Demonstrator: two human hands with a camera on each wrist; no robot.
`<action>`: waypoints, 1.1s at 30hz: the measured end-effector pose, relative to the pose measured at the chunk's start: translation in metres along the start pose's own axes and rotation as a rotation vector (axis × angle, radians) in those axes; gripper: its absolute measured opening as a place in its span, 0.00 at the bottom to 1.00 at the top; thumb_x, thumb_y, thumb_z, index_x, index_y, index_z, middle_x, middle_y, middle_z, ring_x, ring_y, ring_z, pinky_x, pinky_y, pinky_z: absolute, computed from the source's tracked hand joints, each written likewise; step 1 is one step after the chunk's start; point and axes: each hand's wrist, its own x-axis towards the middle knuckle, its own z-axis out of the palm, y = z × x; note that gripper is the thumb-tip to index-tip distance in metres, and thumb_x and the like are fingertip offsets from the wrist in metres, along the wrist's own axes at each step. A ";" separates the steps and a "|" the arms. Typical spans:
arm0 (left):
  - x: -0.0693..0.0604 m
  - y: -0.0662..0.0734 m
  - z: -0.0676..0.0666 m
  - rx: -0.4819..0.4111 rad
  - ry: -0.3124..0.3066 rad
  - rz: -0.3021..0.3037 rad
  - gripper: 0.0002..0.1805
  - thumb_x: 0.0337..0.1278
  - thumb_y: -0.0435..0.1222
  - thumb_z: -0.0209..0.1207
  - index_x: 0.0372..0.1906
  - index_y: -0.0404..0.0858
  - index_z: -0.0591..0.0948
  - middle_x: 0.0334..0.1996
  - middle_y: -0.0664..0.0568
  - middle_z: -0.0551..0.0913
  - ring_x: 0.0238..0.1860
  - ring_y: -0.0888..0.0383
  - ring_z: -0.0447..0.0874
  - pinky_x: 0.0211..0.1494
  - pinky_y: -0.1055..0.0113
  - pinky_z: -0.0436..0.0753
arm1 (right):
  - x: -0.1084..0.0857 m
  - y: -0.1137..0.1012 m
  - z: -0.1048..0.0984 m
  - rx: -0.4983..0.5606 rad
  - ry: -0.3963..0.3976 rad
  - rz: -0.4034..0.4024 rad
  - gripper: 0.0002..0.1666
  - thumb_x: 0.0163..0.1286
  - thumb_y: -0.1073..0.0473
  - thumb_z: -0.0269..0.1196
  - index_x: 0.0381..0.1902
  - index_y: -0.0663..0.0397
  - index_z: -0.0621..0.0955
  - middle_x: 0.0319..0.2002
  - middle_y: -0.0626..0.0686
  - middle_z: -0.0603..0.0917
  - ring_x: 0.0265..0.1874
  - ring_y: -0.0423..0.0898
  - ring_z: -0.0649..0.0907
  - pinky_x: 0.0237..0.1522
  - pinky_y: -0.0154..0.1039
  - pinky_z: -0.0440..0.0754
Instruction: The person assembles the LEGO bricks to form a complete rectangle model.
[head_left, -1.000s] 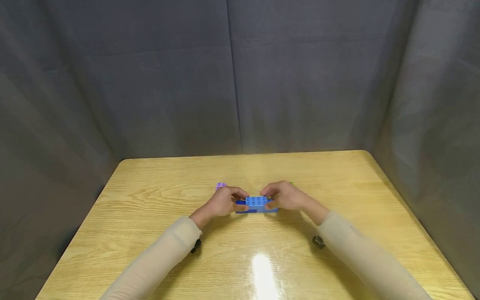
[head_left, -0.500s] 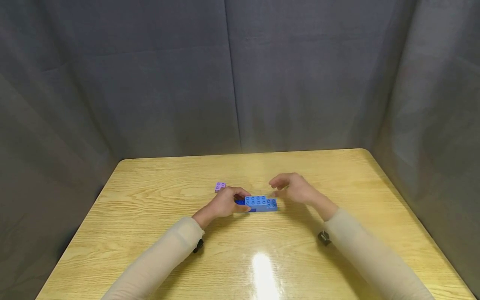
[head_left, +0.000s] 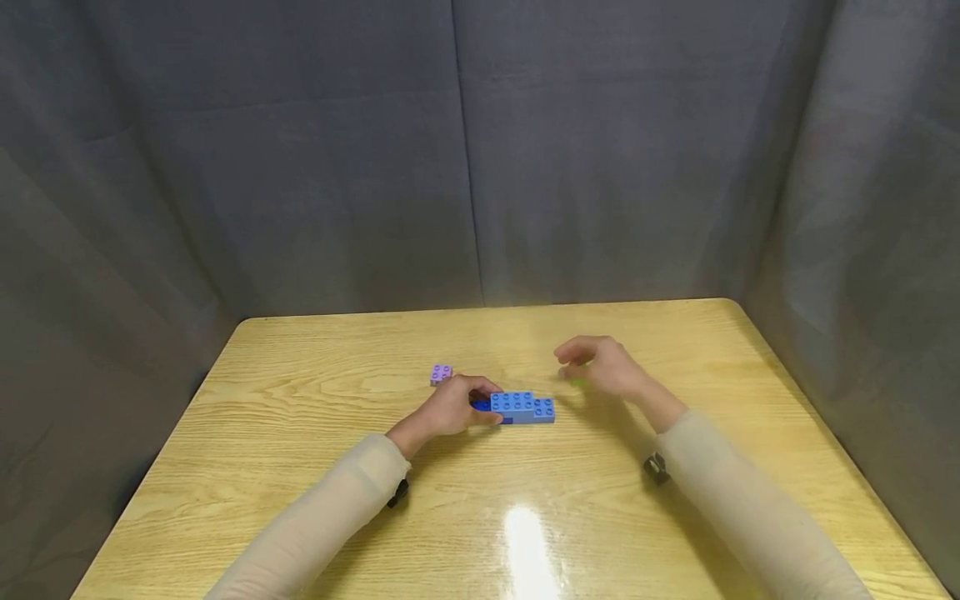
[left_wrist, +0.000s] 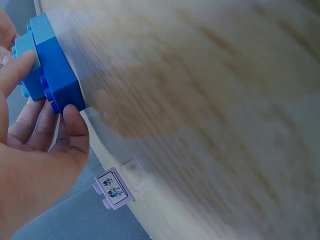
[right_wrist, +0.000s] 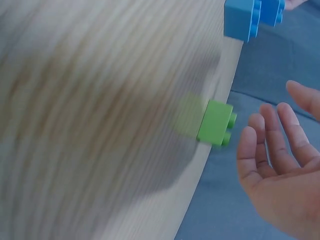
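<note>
My left hand (head_left: 448, 406) grips a low stack of building bricks. A light blue brick (head_left: 512, 402) sits on top, bridging a dark blue brick (left_wrist: 61, 75) at the left and another light blue brick (head_left: 544, 410) at the right. In the left wrist view the thumb lies along the upper brick and the other fingers reach round the far side. To the right of the stack, my right hand (head_left: 606, 365) hovers with relaxed fingers, holding nothing. A green brick (right_wrist: 216, 123) stands on the table close to those fingers; the hand largely hides it in the head view.
Behind my left hand stands a small purple brick (head_left: 441, 375); its printed side (left_wrist: 114, 189) shows in the left wrist view. The wooden table (head_left: 315, 358) ends at grey curtains (head_left: 360, 183) at the back and sides. A dark wrist device (head_left: 656, 468) shows beneath the right sleeve.
My right hand has let go of the brick stack and moved right and back, to the green brick. The left hand stays on the stack, which has barely shifted.
</note>
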 end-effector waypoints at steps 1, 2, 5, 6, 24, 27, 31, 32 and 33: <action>0.000 0.000 0.000 0.002 0.000 0.001 0.19 0.55 0.39 0.72 0.53 0.41 0.85 0.44 0.50 0.87 0.41 0.61 0.81 0.49 0.64 0.82 | 0.000 0.001 -0.001 0.002 0.002 0.004 0.19 0.66 0.62 0.68 0.55 0.57 0.83 0.52 0.56 0.86 0.50 0.52 0.83 0.56 0.50 0.80; 0.000 0.000 0.000 0.004 0.000 0.001 0.19 0.55 0.40 0.72 0.53 0.41 0.85 0.44 0.51 0.87 0.41 0.61 0.81 0.49 0.64 0.82 | 0.001 0.003 -0.002 0.003 0.004 0.011 0.19 0.66 0.62 0.68 0.55 0.57 0.83 0.52 0.56 0.86 0.50 0.52 0.83 0.56 0.50 0.81; 0.000 0.000 -0.001 0.008 -0.001 0.005 0.19 0.55 0.40 0.72 0.52 0.40 0.85 0.44 0.50 0.87 0.41 0.61 0.81 0.50 0.64 0.82 | 0.001 0.007 -0.006 0.003 0.006 0.016 0.19 0.67 0.63 0.67 0.55 0.58 0.83 0.52 0.58 0.86 0.50 0.53 0.83 0.57 0.51 0.81; 0.000 0.000 -0.001 0.009 0.000 0.008 0.19 0.55 0.40 0.72 0.52 0.40 0.85 0.44 0.51 0.87 0.41 0.61 0.81 0.50 0.64 0.82 | 0.001 0.009 -0.007 0.000 0.010 0.014 0.18 0.67 0.63 0.67 0.55 0.58 0.83 0.52 0.58 0.86 0.50 0.53 0.83 0.57 0.51 0.80; 0.000 0.001 -0.001 0.006 0.002 0.010 0.19 0.56 0.39 0.71 0.52 0.40 0.85 0.44 0.51 0.87 0.41 0.61 0.80 0.49 0.63 0.81 | 0.004 0.029 -0.016 -0.012 -0.028 0.091 0.20 0.68 0.65 0.64 0.58 0.58 0.81 0.58 0.61 0.83 0.56 0.58 0.81 0.60 0.54 0.77; -0.001 0.001 -0.001 0.005 0.001 0.012 0.19 0.55 0.39 0.71 0.52 0.40 0.85 0.44 0.50 0.87 0.40 0.60 0.80 0.49 0.63 0.81 | 0.004 0.030 -0.016 -0.005 -0.044 0.090 0.21 0.67 0.66 0.64 0.58 0.58 0.81 0.59 0.63 0.82 0.56 0.60 0.81 0.61 0.56 0.77; -0.001 0.000 -0.001 0.008 0.003 0.013 0.19 0.55 0.40 0.71 0.52 0.40 0.85 0.44 0.50 0.87 0.40 0.60 0.79 0.49 0.64 0.81 | 0.005 0.031 -0.016 -0.007 -0.063 0.097 0.23 0.65 0.66 0.65 0.59 0.58 0.81 0.59 0.63 0.82 0.57 0.61 0.81 0.62 0.56 0.77; -0.001 0.000 -0.001 0.009 0.002 0.011 0.19 0.55 0.40 0.71 0.52 0.40 0.85 0.44 0.51 0.87 0.40 0.60 0.79 0.49 0.64 0.81 | 0.005 0.032 -0.016 -0.008 -0.068 0.099 0.23 0.65 0.66 0.66 0.59 0.58 0.81 0.59 0.63 0.82 0.58 0.61 0.81 0.61 0.56 0.77; -0.001 0.000 -0.001 0.012 0.002 0.010 0.19 0.56 0.40 0.71 0.53 0.40 0.85 0.44 0.51 0.87 0.40 0.60 0.79 0.49 0.64 0.81 | 0.005 0.032 -0.015 -0.008 -0.073 0.102 0.24 0.64 0.66 0.66 0.59 0.59 0.80 0.59 0.64 0.81 0.58 0.62 0.81 0.61 0.56 0.77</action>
